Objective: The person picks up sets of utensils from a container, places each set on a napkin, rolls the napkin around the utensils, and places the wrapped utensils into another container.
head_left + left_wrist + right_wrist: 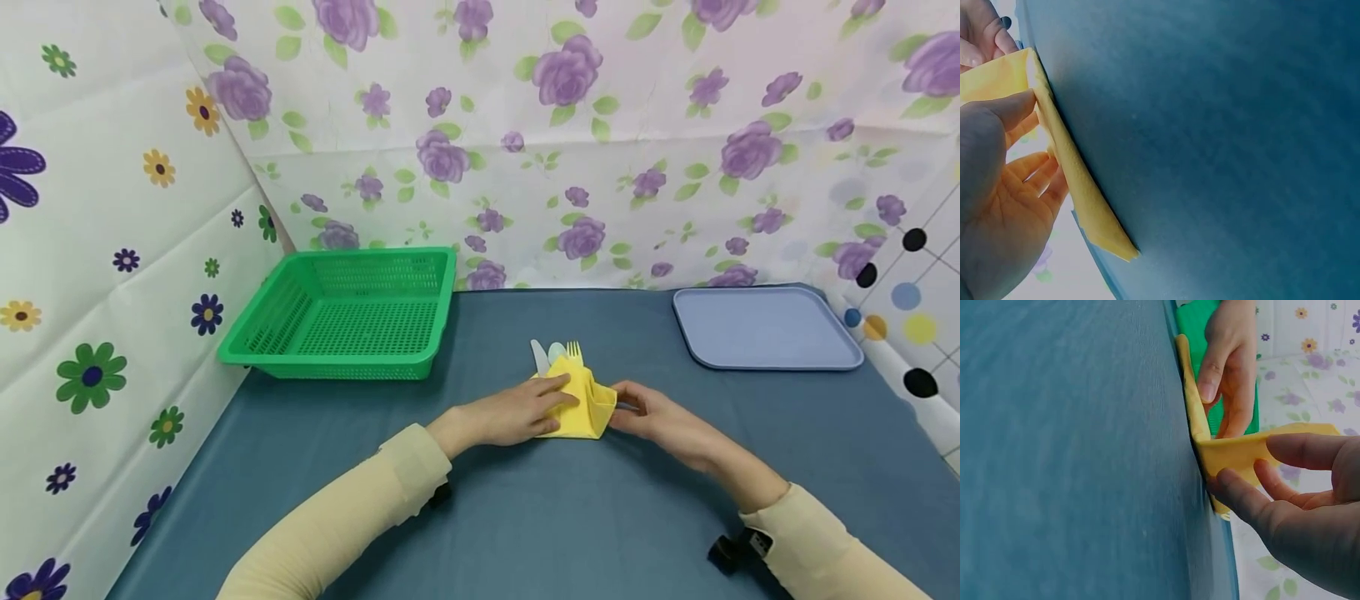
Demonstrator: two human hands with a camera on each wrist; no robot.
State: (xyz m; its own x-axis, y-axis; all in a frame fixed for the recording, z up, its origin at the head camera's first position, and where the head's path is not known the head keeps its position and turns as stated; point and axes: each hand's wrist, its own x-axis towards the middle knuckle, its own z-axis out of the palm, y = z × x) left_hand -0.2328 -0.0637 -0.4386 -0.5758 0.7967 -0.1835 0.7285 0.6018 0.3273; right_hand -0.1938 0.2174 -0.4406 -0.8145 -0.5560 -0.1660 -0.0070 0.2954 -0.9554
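Observation:
A yellow napkin [581,423] lies folded on the table, with its right-hand flap lifted. Out of its far end stick the tips of a knife [539,357], a spoon [556,351] and a fork [574,351]; their handles are hidden under the cloth. My left hand [517,412] presses the napkin's left part with fairly straight fingers. In the left wrist view its thumb rests along the cloth's near edge. From the right, my right hand [663,421] pinches the raised flap between thumb and fingers, as the right wrist view shows.
A green plastic basket [337,365] stands at the back left of the blue-covered table [570,533]. At the back right lies a blue-grey tray [765,329]. Flowered cloth walls [480,100] close off the far and left sides.

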